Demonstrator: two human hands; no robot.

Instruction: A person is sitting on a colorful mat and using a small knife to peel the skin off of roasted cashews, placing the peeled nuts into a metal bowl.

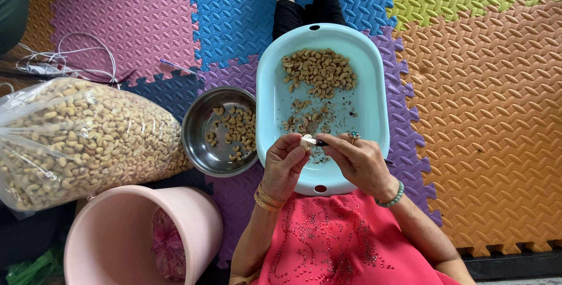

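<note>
My left hand (283, 163) pinches a pale cashew nut (307, 141) over the near end of a light blue oval tray (374, 115). My right hand (358, 159) holds a small dark-handled blade (321, 142) with its tip against that nut. The tray rests on my lap and carries a heap of cashews (319, 71) at its far end, plus a few nuts and brown skin scraps (310, 120) in the middle. A steel bowl (202, 144) to the left of the tray holds some cashews.
A large clear plastic bag of cashews (76, 138) lies at the left. A pink bucket (126, 232) with a pink bag inside stands at the lower left. White cables (64, 56) lie on the coloured foam floor mats (486, 103). My legs stretch ahead.
</note>
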